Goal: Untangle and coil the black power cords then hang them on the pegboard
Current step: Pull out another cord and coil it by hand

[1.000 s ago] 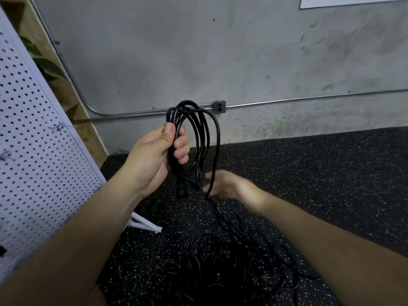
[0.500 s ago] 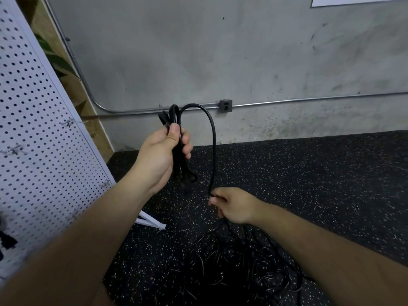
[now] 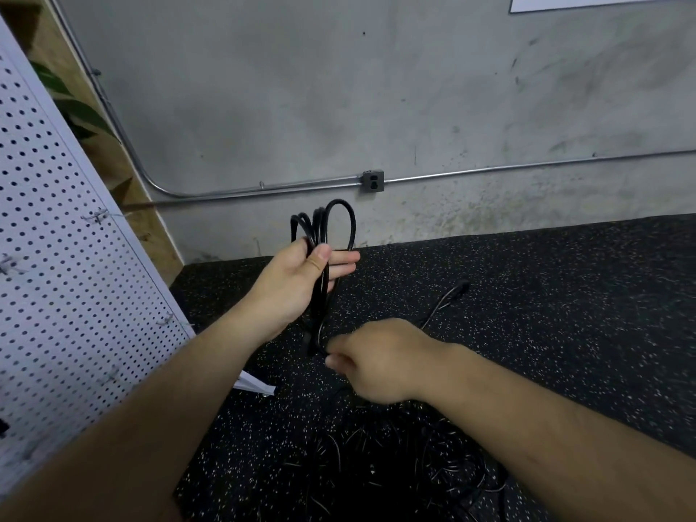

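here the left hand grips the looped black cord upright, thumb across it. just below and apart, the blurred right hand seems to pinch its tail. tangled cords lie beneath both; the pegboard stands left.

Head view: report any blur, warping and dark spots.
Head view: motion blur smears the right hand; wide-angle distortion bows the wall conduit and pegboard edge; the cord pile melts into the dark floor; the coil in the left hand is sharp.
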### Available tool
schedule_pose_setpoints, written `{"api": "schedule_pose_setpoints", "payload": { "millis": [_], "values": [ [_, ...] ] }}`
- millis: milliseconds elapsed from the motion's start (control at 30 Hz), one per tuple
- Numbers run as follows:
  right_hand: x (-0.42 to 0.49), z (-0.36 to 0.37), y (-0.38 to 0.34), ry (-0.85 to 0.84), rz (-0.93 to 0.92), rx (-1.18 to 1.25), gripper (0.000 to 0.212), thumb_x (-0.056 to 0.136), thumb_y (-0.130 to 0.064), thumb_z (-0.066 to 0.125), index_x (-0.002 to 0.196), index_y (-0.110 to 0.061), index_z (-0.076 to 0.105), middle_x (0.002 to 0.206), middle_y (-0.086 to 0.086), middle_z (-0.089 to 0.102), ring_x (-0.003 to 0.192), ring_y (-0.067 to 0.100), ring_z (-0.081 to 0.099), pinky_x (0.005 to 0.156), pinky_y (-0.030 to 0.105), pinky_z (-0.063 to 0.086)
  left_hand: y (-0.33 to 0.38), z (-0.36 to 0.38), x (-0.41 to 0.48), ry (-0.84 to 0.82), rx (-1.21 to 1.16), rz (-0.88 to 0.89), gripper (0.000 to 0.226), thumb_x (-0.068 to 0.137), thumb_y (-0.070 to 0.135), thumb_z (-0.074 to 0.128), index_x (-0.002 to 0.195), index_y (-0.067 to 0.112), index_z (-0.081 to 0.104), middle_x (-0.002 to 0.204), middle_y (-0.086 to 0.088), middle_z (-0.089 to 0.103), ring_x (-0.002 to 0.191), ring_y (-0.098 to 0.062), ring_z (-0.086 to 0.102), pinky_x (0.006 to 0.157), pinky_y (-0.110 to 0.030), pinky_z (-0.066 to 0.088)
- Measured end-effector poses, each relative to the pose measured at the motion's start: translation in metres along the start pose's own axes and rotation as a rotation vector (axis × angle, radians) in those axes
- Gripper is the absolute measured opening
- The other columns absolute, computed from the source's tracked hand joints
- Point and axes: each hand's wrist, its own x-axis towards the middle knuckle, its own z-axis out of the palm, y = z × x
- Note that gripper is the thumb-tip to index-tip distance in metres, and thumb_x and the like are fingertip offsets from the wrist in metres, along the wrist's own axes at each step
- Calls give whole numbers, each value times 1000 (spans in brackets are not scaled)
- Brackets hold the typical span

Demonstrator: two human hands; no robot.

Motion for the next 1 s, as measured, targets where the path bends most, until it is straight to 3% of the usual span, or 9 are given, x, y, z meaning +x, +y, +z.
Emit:
{"api": "schedule_pose_setpoints", "payload": {
  "millis": [133, 267, 367, 467, 567, 667, 767, 867, 1000],
  "values": [
    [-14, -11, 0, 94, -63, -49, 24, 105, -38, 43, 112, -22, 59, 90, 5, 66, 81, 25, 57, 74, 34, 43, -8, -4, 7, -20, 53, -31, 29, 110, 27, 36, 125, 12, 55, 134, -2, 66, 123, -11, 63, 114, -40, 43],
    [-20, -20, 11, 180, -45, 13, 19, 105, -33, 46, 107, -20, 59, 81, 1, 61, 74, 23, 55, 68, 32, 45, -16, -12, 11, 83, 255, 4, 61, 87, 76, 46, 126, 31, 58, 137, 8, 63, 132, -12, 55, 116, -46, 39],
    [-21, -14, 28, 188, 43, 107, 19, 106, -33, 47, 112, -21, 60, 78, -7, 56, 74, 19, 55, 65, 31, 43, -16, -15, 15, 219, 232, 69, 67, 76, 90, 38, 118, 41, 56, 140, 6, 60, 135, -15, 52, 116, -41, 36],
    [-19, -3, 47, 203, 134, 185, 23, 105, -33, 50, 123, -27, 62, 102, -1, 71, 89, 22, 65, 72, 34, 53, -17, -10, 16, 192, 273, 106, 55, 91, 65, 39, 125, 26, 57, 139, 7, 61, 135, -10, 52, 114, -29, 38],
    [-15, 1, 60, 273, 181, 158, 23, 104, -35, 53, 123, -33, 66, 111, -3, 65, 102, 21, 64, 81, 34, 53, -16, -2, 14, 77, 284, 92, 39, 109, 33, 35, 128, 6, 56, 124, 11, 70, 117, 0, 64, 102, -10, 43],
    [-13, -1, 57, 335, 166, 113, 23, 101, -37, 56, 121, -33, 69, 115, -4, 62, 106, 22, 62, 84, 34, 52, -10, 8, 10, -12, 225, 78, 37, 110, 28, 31, 127, 7, 57, 114, 11, 75, 110, -3, 69, 104, -30, 50],
    [-9, -6, 52, 427, 127, -26, 24, 99, -33, 55, 120, -26, 67, 114, 0, 65, 106, 25, 62, 84, 34, 46, -11, 21, 4, -93, 446, 91, 29, 108, 36, 38, 120, 20, 59, 113, 14, 72, 112, -3, 65, 106, -39, 47],
    [-6, -10, 54, 531, 106, -178, 24, 92, -16, 54, 112, -17, 68, 107, 4, 66, 105, 28, 61, 87, 37, 37, -9, 33, -2, -134, 796, 129, 27, 106, 41, 38, 106, 16, 48, 95, -4, 65, 88, -22, 66, 81, -51, 54],
    [-1, -11, 64, 724, 41, -215, 17, 81, -15, 56, 94, -13, 67, 91, 3, 69, 90, 27, 65, 84, 35, 31, -8, 36, 1, -95, 766, 194, 22, 107, 36, 40, 108, 16, 48, 83, 1, 65, 73, -16, 65, 70, -43, 55]
  ]
}}
